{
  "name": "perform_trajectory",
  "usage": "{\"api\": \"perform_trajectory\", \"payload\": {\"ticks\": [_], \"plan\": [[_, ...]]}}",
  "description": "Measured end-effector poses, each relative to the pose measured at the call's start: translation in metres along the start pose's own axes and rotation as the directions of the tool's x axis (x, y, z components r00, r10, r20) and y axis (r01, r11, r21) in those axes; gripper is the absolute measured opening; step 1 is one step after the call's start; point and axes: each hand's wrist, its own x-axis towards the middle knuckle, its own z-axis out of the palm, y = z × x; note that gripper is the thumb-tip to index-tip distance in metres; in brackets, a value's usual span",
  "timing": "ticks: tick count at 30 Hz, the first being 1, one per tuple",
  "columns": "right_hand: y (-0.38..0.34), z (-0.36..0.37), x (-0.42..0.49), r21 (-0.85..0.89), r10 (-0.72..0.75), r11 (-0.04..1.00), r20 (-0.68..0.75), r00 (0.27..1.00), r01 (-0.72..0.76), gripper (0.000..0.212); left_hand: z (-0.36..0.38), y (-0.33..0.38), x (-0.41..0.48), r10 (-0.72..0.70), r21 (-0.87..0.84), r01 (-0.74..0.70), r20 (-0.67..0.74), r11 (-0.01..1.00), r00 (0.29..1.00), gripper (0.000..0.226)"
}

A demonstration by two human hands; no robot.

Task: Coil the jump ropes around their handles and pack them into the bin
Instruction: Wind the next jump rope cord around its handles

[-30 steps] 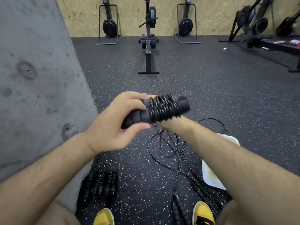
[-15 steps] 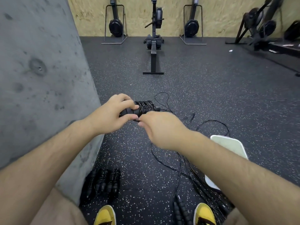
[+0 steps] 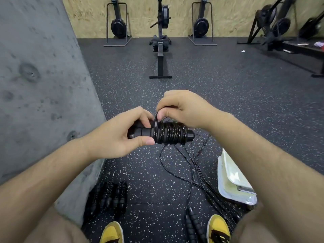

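Flooring (image 3: 228, 95) of black speckled rubber fills most of the view, with a grey concrete pillar (image 3: 40, 85) rising at the left, a plywood wall (image 3: 140, 18) across the far end and a rowing machine (image 3: 160, 50) standing before it. At the right a pale bin (image 3: 231, 174) sits on the floor, partly hidden behind the right forearm. Loose black ropes (image 3: 191, 172) trail over the floor just beside the bin. The left hand (image 3: 114, 135) is raised in mid-air and grips the bare end of a pair of black handles (image 3: 140, 132), its fingers (image 3: 147, 142) curled round them. The right hand (image 3: 185, 109) is above them, its fingers (image 3: 163, 114) pinching a loop of the jump rope (image 3: 168, 133), which sits in tight turns round the handles; this rope is held up well apart from the bin. By the foot of the pillar lie several wound bundles (image 3: 112, 193), close to the left yellow shoe (image 3: 112, 232). Just beside the right shoe (image 3: 219, 228) lie two loose handles (image 3: 192, 223) on the floor, where the trailing ropes run down.
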Motion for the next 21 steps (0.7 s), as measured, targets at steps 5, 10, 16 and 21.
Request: {"api": "perform_trajectory", "payload": {"ticks": [5,10,16,21], "plan": [[0.008,0.010,-0.006,0.247,0.173,0.951,0.082,0.981,-0.188,0.022,0.006,0.018,0.002,0.072,-0.051,-0.081,-0.161,0.995,0.984,0.033],[-0.027,0.050,-0.004,0.201,0.339,0.914,0.093,0.936,-0.351,0.026,0.000,-0.008,0.015,0.117,0.232,-0.035,-0.347,0.972,0.931,0.041],[-0.066,0.084,-0.007,0.214,0.336,0.899,0.229,0.914,-0.383,0.016,-0.006,-0.041,0.022,0.053,0.371,0.071,-0.315,0.926,0.948,0.047],[-0.075,0.069,-0.011,-0.136,0.212,0.971,0.129,0.969,-0.194,0.019,-0.009,-0.055,0.020,0.031,0.466,0.088,-0.241,0.881,0.970,0.040]]}}
